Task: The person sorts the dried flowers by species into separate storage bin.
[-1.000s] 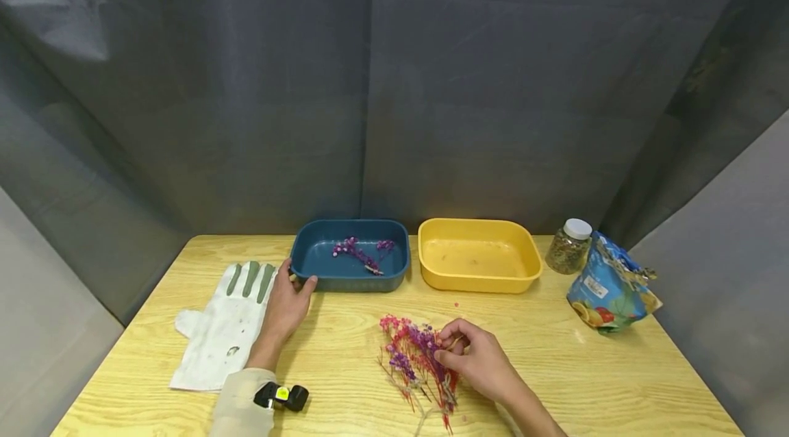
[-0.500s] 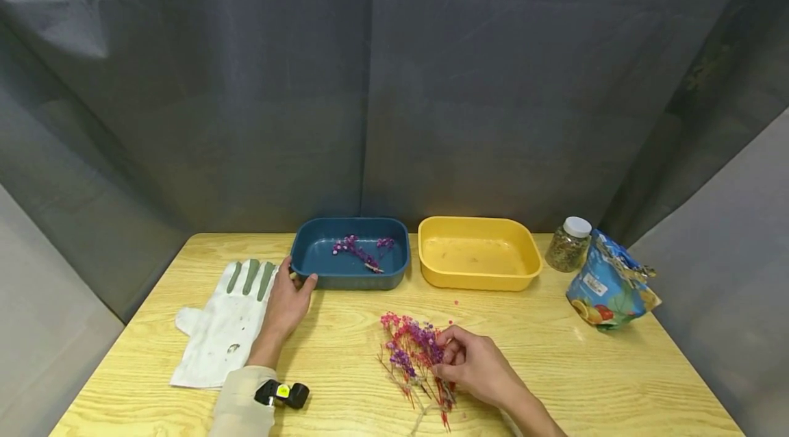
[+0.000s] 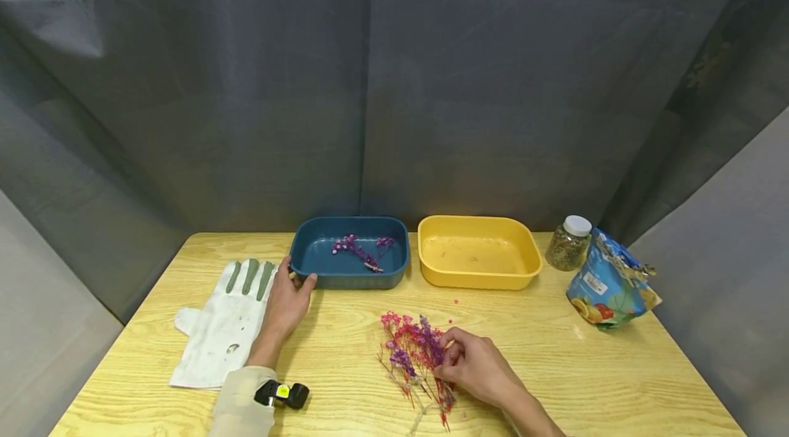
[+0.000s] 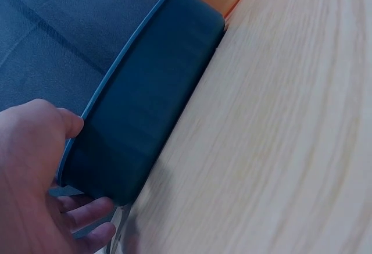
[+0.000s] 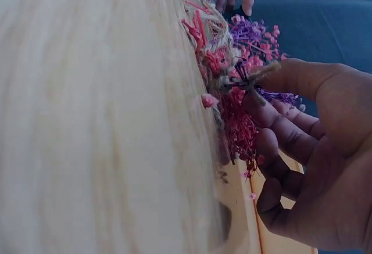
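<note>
My left hand [image 3: 288,307] holds the near left corner of a dark blue tray [image 3: 351,281], thumb on its front rim and fingers at its end wall. Two purple flower sprigs [image 3: 351,250] lie inside the tray. Over a loose pile of pink and red dried flowers [image 3: 401,334], my right hand [image 3: 477,365] pinches a purple dried flower sprig [image 3: 431,341] between thumb and forefinger. In the right wrist view, thin twine [image 5: 256,82] is tied round its stems at the fingertips, while the other fingers of that hand curl loosely below.
A yellow tray [image 3: 481,281] stands right of the blue one. Farther right are a white-capped jar [image 3: 568,245] and a crumpled blue packet [image 3: 607,290]. A white work glove [image 3: 222,334] lies by my left forearm. Small pink bits dot the wooden table [image 3: 345,368].
My right hand has shifted slightly, and the tip of the purple sprig now stands higher over the pile. Another pink bit shows beside the pile. The left hand has stayed at the tray.
</note>
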A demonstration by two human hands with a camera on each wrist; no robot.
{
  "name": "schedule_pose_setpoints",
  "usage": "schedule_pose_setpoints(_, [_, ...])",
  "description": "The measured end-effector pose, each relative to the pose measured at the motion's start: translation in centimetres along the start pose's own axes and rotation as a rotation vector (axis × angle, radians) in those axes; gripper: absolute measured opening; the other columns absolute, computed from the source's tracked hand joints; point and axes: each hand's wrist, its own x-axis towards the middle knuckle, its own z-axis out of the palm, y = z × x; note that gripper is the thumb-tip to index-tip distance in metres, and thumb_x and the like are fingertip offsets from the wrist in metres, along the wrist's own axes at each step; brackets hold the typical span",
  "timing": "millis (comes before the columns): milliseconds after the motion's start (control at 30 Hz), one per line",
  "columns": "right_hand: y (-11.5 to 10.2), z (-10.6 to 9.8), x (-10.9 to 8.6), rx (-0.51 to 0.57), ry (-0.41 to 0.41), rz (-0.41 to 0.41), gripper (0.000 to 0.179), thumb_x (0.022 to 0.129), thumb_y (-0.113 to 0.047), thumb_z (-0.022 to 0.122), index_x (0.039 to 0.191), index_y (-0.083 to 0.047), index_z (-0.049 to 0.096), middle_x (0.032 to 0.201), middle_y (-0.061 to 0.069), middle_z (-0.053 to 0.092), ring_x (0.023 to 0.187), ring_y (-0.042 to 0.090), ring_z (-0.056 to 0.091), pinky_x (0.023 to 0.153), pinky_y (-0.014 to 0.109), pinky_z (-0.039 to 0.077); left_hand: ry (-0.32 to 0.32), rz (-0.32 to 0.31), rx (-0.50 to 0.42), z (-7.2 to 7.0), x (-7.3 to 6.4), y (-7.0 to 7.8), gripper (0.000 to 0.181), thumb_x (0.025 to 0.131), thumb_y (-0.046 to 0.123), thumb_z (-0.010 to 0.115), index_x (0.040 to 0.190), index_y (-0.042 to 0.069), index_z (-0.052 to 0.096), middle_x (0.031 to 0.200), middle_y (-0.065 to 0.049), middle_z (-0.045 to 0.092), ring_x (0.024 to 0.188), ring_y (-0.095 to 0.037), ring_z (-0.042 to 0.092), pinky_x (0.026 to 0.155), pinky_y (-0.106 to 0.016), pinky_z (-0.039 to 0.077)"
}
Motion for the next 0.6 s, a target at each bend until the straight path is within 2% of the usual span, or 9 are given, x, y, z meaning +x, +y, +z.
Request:
schedule_pose_setpoints(233, [0.3, -0.3, 0.1, 0.078, 0.016, 0.059, 0.034, 0.076, -0.008, 0.073, 0.108, -0.013, 0.063, 0.077, -0.003, 0.062, 0.063, 0.01, 0.057, 0.058, 0.023, 0.046, -0.009, 0.004, -0.006, 0.1, 0.0, 0.0, 0.078, 0.096, 0.038, 0.056, 0.154, 0.008, 0.014, 0.147, -0.02, 0.039, 0.123, -0.034, 0.053, 0.105, -0.052, 0.039])
schedule_pose_setpoints(367, [0.2, -0.7, 0.2, 0.154, 0.018, 0.108, 0.035, 0.079, -0.009, 0.071, 0.113, -0.01, 0.061, 0.079, 0.001, 0.061, 0.064, 0.013, 0.056, 0.055, 0.027, 0.045, -0.004, 0.001, -0.009, 0.0, 0.0, 0.0, 0.078, 0.096, 0.037, 0.056, 0.154, 0.008, 0.015, 0.146, -0.02, 0.04, 0.122, -0.034, 0.054, 0.104, -0.052, 0.04])
schedule_pose_setpoints(600, [0.1, -1.0, 0.2, 0.243, 0.047, 0.133, 0.04, 0.081, -0.01, 0.072, 0.119, -0.006, 0.059, 0.082, 0.003, 0.063, 0.065, 0.013, 0.056, 0.052, 0.026, 0.043, 0.002, 0.003, -0.009, 0.1, 0.1, 0.0, 0.077, 0.096, 0.036, 0.056, 0.154, 0.007, 0.016, 0.145, -0.02, 0.041, 0.122, -0.034, 0.054, 0.103, -0.052, 0.04])
